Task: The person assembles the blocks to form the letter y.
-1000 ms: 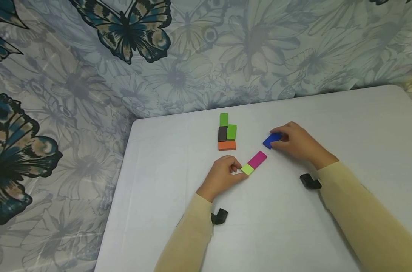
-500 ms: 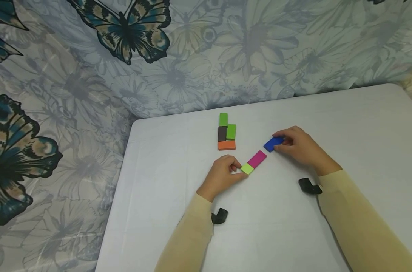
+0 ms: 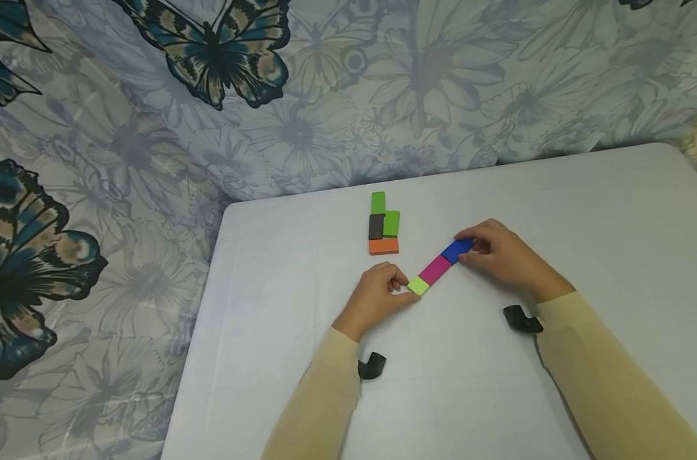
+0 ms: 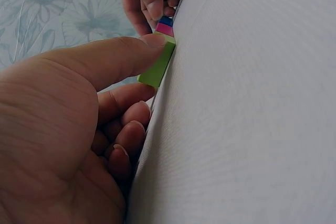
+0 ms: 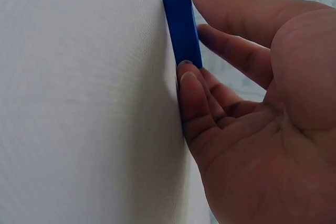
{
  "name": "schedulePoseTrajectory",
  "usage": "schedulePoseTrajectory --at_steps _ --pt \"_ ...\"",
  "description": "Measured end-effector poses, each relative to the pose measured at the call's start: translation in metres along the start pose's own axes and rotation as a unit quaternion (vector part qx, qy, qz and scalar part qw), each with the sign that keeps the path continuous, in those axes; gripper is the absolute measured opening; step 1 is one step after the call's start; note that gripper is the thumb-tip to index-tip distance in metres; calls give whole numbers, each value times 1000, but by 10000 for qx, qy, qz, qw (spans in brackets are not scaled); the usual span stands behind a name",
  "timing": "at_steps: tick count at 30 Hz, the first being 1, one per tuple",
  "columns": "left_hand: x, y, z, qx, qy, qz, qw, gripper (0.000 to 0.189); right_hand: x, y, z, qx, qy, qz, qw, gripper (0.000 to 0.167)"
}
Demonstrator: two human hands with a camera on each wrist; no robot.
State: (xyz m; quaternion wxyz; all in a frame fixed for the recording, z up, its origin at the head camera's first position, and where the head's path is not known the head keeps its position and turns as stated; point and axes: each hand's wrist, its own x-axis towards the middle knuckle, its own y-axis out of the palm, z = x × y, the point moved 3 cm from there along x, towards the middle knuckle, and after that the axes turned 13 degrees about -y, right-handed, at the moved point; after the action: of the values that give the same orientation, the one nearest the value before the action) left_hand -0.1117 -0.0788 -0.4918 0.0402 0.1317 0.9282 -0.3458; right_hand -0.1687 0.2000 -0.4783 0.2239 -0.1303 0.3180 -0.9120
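Note:
Three flat blocks lie end to end in a slanting row on the white table. Lowest in it is a lime green block (image 3: 418, 286), whose near end my left hand (image 3: 374, 297) pinches between thumb and index finger. A magenta block (image 3: 436, 270) lies in the middle, touching the green one. At the upper right end is a blue block (image 3: 457, 250), its lower end against the magenta block. My right hand (image 3: 500, 255) holds the blue block by its sides; in the right wrist view the thumb is on one edge of the blue block (image 5: 181, 19) and fingertips are at its end.
Farther back stands a second group: two green blocks (image 3: 378, 202), a dark grey block (image 3: 376, 226) and an orange block (image 3: 384, 246), touching one another. The white table (image 3: 279, 268) meets a butterfly-patterned cloth (image 3: 337, 128) behind and at the left.
My right hand has brought the blue block down and then left, turning it into line with the magenta block, and the gap between them has closed. The left hand has stayed in place.

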Motion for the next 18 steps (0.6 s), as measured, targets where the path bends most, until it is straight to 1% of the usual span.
schedulePoseTrajectory --at_steps 7,14,18 --pt "1 1 -1 28 32 10 10000 24 -1 1 2 -110 -112 19 9999 37" --pt "1 2 1 21 -3 29 10000 24 0 2 4 -99 -58 10 9999 36" --pt "2 2 0 20 -7 23 10000 24 0 3 5 -114 -110 -25 9999 37"
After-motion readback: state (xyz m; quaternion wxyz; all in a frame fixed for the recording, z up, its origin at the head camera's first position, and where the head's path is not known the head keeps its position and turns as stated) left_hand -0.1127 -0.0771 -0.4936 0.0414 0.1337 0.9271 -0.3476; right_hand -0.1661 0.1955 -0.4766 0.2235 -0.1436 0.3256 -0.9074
